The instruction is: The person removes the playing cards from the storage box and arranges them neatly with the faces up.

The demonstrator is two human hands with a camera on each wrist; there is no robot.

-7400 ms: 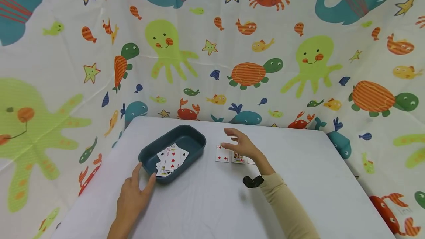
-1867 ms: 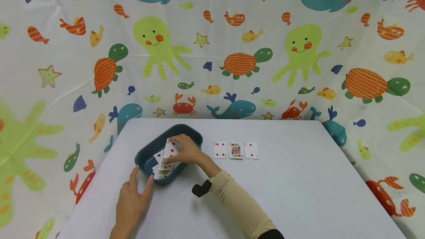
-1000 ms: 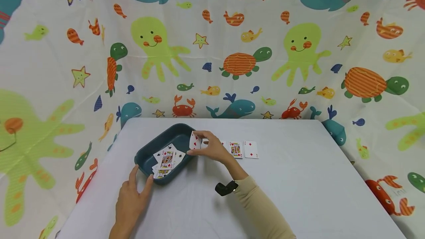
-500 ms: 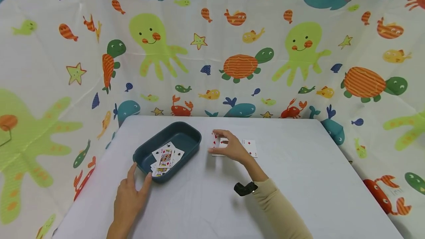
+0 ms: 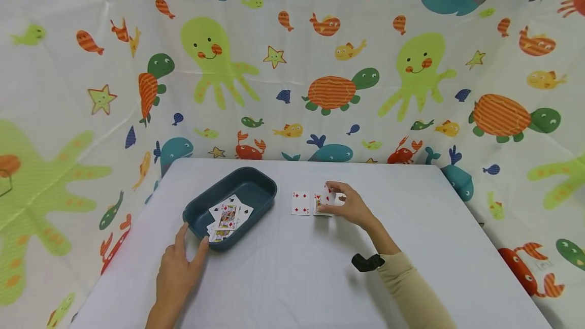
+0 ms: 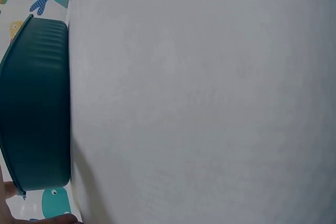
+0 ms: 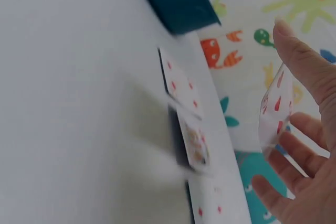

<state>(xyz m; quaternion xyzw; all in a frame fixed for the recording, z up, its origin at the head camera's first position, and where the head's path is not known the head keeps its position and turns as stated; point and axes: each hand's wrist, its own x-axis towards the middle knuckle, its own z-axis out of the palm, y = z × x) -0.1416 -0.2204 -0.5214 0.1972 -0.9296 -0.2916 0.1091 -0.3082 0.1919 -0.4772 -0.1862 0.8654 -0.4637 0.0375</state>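
Observation:
My right hand (image 5: 349,207) pinches a red-suit playing card (image 7: 275,111) between thumb and fingers, held tilted above the table. In the head view it overlaps the middle of three face-up cards laid in a row. Leftmost in that row is a diamonds card (image 5: 300,203); the middle one is a face card (image 5: 317,208). Partly hidden behind my hand is the third card (image 7: 210,208), also red. My left hand (image 5: 178,273) has its fingertips at the near-left rim of a dark teal tray (image 5: 268,193). Several cards (image 5: 228,217) lie overlapping inside, a diamonds face card on top.
A white cloth covers the table (image 5: 283,278). Behind and beside it hangs a curtain (image 5: 292,131) printed with sea animals. The tray stands left of the card row with a short gap between them.
My right hand took the top red card from the tray and carried it right, past the first card of the row to above the middle one. My left hand stays at the tray.

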